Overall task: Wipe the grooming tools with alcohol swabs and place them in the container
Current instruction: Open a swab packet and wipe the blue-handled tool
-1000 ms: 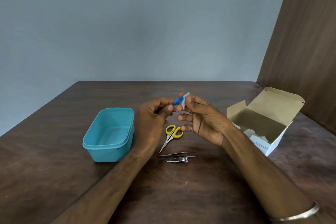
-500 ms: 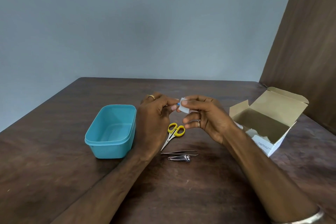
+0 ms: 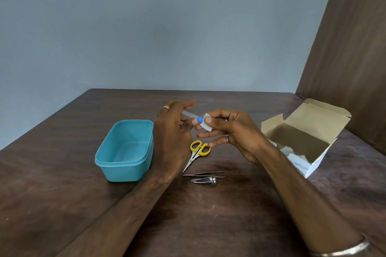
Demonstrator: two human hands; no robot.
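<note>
Drawn apart since half a second ago, the left hand [image 3: 173, 131] pinches a blue-tipped nail file [image 3: 191, 116] while the right hand [image 3: 229, 131] pinches a white swab [image 3: 205, 125] against its tip. Both hover right of the teal container [image 3: 125, 150], with scissors [image 3: 197, 151], tweezers [image 3: 203, 174] and clippers [image 3: 205, 180] lying nearer.

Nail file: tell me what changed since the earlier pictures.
The right hand has drawn the swab along to the nail file's blue end; more grey blade now shows by the left hand. Scissors, tweezers, clipper, container unmoved.
</note>
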